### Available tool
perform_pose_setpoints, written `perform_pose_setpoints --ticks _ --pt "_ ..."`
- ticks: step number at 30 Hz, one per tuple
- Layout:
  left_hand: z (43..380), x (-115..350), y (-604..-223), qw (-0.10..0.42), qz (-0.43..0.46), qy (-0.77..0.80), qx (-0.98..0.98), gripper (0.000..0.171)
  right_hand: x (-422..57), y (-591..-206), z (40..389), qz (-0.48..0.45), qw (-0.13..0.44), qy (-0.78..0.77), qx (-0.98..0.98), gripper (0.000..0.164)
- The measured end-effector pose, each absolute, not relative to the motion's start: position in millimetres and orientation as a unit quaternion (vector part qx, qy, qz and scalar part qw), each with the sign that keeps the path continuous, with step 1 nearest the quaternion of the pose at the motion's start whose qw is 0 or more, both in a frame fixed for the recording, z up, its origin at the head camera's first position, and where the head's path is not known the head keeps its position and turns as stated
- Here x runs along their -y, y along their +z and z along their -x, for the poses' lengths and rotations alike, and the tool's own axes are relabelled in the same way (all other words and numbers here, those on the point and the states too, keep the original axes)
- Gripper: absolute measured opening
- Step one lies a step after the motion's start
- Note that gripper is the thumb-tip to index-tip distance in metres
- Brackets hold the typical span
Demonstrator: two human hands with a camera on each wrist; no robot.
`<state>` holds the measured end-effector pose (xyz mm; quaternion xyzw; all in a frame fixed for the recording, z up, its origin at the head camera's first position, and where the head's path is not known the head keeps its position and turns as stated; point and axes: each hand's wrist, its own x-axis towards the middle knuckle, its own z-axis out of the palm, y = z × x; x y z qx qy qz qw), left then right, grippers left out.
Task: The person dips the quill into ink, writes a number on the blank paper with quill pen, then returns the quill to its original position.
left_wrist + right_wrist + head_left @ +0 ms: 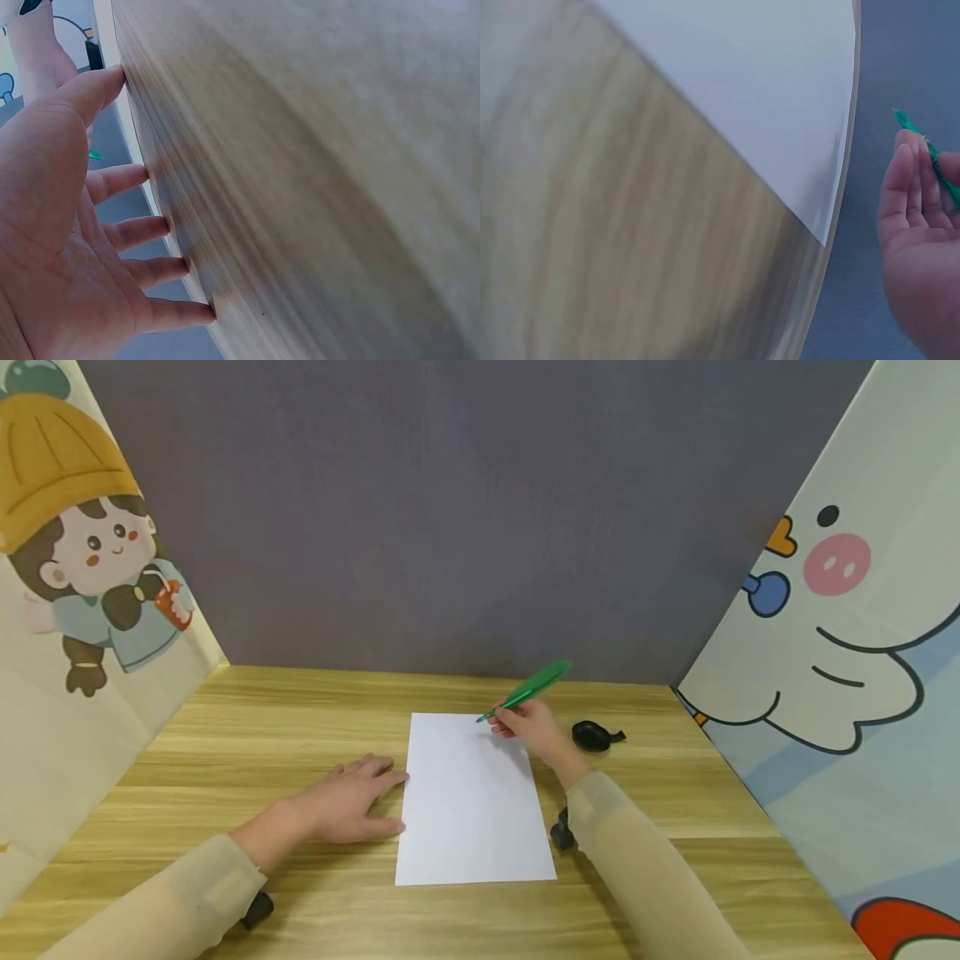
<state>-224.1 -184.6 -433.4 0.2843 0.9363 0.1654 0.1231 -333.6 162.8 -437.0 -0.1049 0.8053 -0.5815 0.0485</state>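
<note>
A blank white sheet of paper (472, 810) lies on the wooden table in the head view. Beside its left edge, my left hand (345, 802) rests with spread fingers, thumb and index tips right at the paper's margin. The left wrist view shows that hand (67, 225) palm-on, its fingertips down at the surface. My right hand (536, 727) pinches a green feather-shaped pen (543, 678) over the paper's top right part, the plume slanting up and right. In the right wrist view the pen's tip (898, 116) pokes out past the fingers.
To the right of the paper sits a small round black object (592, 737) with a short tab. Wood-grain table (300, 727) runs back to a dark grey panel (465, 527). Cartoon-printed walls (885, 693) flank both sides. Black wrist gear (258, 910) shows under the left sleeve.
</note>
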Motion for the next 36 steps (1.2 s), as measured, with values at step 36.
perform_pose_setpoints --ticks 36 --pt "223 184 -433 0.118 -0.288 0.161 -0.937 0.085 -150 -448 345 0.042 0.05 -0.558 -0.827 0.026"
